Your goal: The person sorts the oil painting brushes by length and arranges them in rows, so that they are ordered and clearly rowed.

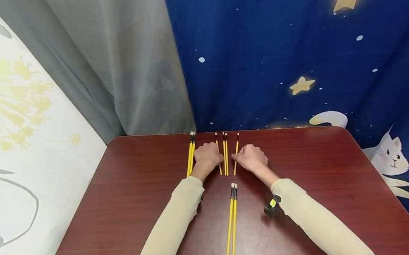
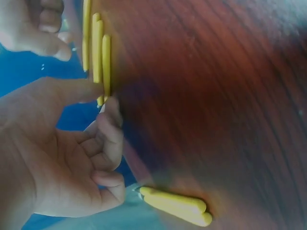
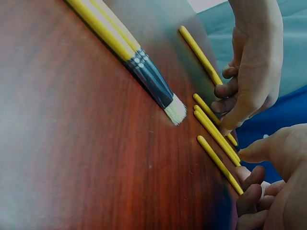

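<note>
My left hand pinches a thin yellow paintbrush at the far part of the table, its thumb and index finger at the handle. My right hand has its thumb and fingertips on another yellow paintbrush, which leans slightly. Between the two hands a pair of yellow paintbrushes lies side by side, black ferrules toward the far edge. Beyond my left hand lies a thicker pair of brushes, partly hidden by that hand in the head view.
Nearer to me, two larger yellow paintbrushes with pale bristles lie between my forearms, bristles pointing away. The dark red wooden table ends at a far edge before a grey curtain and a blue starry curtain.
</note>
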The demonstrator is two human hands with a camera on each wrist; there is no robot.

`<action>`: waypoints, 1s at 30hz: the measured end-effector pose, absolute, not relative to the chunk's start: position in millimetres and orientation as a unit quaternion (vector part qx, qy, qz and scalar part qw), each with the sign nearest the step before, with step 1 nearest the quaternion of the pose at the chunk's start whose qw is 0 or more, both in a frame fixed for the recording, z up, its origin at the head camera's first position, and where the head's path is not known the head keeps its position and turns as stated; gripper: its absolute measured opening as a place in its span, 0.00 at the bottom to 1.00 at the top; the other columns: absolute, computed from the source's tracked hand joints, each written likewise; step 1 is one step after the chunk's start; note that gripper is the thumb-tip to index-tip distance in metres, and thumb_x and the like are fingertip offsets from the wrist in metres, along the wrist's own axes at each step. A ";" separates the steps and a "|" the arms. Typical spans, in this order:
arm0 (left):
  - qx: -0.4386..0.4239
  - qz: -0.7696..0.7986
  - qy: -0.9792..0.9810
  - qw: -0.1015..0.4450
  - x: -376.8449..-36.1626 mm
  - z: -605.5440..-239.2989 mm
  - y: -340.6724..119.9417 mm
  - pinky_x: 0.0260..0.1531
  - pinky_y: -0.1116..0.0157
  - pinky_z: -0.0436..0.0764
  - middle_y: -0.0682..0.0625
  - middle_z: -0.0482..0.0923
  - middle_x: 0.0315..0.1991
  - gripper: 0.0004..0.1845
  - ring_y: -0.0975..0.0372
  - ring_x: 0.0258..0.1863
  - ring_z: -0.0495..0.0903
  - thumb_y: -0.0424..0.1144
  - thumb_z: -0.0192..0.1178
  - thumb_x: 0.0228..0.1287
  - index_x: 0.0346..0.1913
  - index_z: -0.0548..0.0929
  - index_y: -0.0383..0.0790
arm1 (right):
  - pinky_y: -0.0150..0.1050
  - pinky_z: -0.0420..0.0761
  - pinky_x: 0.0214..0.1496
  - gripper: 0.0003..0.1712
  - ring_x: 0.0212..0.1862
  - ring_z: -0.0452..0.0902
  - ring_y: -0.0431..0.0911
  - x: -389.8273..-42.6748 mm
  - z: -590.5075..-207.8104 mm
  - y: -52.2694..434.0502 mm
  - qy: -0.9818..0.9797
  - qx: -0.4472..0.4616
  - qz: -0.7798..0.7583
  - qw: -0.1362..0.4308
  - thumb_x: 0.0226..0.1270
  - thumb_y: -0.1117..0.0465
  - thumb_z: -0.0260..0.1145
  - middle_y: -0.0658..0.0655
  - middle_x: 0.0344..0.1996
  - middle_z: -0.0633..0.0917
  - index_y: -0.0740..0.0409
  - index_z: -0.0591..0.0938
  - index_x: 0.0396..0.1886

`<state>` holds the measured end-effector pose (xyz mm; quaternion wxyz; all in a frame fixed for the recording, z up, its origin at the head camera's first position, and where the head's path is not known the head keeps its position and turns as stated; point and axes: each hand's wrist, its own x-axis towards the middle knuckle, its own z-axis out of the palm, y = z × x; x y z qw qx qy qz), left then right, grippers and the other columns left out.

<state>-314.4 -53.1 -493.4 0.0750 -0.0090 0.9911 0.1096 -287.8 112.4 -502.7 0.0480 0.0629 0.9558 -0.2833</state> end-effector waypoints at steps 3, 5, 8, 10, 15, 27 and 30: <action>-0.017 0.109 0.992 0.066 -315.9 -494.9 -50.1 0.41 0.50 0.86 0.44 0.88 0.38 0.13 0.50 0.36 0.86 0.48 0.66 0.65 0.43 0.89 0.42 | 0.51 0.79 0.37 0.21 0.35 0.84 0.53 -291.9 -503.0 110.6 0.957 0.069 -0.279 0.053 0.65 0.39 0.71 0.51 0.25 0.87 0.46 0.85 0.19; -0.020 0.109 0.992 0.061 -315.9 -494.6 -48.6 0.41 0.50 0.86 0.44 0.88 0.38 0.12 0.50 0.35 0.86 0.47 0.67 0.65 0.41 0.89 0.42 | 0.50 0.78 0.36 0.21 0.34 0.84 0.53 -293.6 -503.6 110.3 0.957 0.073 -0.275 0.058 0.65 0.40 0.72 0.52 0.26 0.87 0.47 0.85 0.19; -0.023 0.112 0.992 0.062 -316.2 -494.9 -47.9 0.40 0.50 0.86 0.45 0.88 0.36 0.12 0.51 0.34 0.85 0.47 0.68 0.66 0.39 0.89 0.42 | 0.49 0.77 0.34 0.21 0.34 0.83 0.52 -295.1 -505.0 110.9 0.957 0.078 -0.271 0.064 0.65 0.40 0.72 0.52 0.26 0.86 0.47 0.84 0.19; -0.025 0.113 0.991 0.063 -316.1 -495.0 -48.1 0.40 0.50 0.86 0.45 0.88 0.35 0.12 0.51 0.34 0.85 0.48 0.68 0.66 0.39 0.89 0.42 | 0.48 0.77 0.34 0.21 0.34 0.83 0.52 -295.6 -506.3 110.9 0.958 0.079 -0.269 0.065 0.65 0.40 0.73 0.52 0.25 0.86 0.47 0.84 0.19; -0.036 0.115 0.991 0.065 -316.4 -496.7 -49.5 0.41 0.51 0.86 0.46 0.87 0.36 0.12 0.51 0.34 0.85 0.49 0.67 0.67 0.39 0.88 0.43 | 0.48 0.76 0.34 0.20 0.32 0.83 0.51 -296.0 -508.3 110.6 0.958 0.075 -0.268 0.068 0.65 0.41 0.74 0.52 0.24 0.86 0.47 0.85 0.19; -0.050 0.138 0.988 0.056 -313.9 -502.6 -52.4 0.30 0.54 0.81 0.47 0.83 0.28 0.13 0.53 0.27 0.81 0.49 0.67 0.67 0.31 0.84 0.44 | 0.48 0.78 0.35 0.21 0.34 0.84 0.52 -294.5 -511.9 106.0 0.958 0.084 -0.268 0.058 0.65 0.42 0.74 0.52 0.24 0.87 0.48 0.85 0.17; -0.046 0.143 0.987 0.054 -313.7 -503.6 -52.6 0.28 0.54 0.80 0.47 0.82 0.27 0.12 0.52 0.26 0.81 0.49 0.66 0.67 0.30 0.84 0.44 | 0.48 0.78 0.34 0.21 0.35 0.85 0.52 -294.4 -512.7 105.4 0.958 0.090 -0.267 0.055 0.64 0.43 0.74 0.52 0.24 0.87 0.48 0.85 0.17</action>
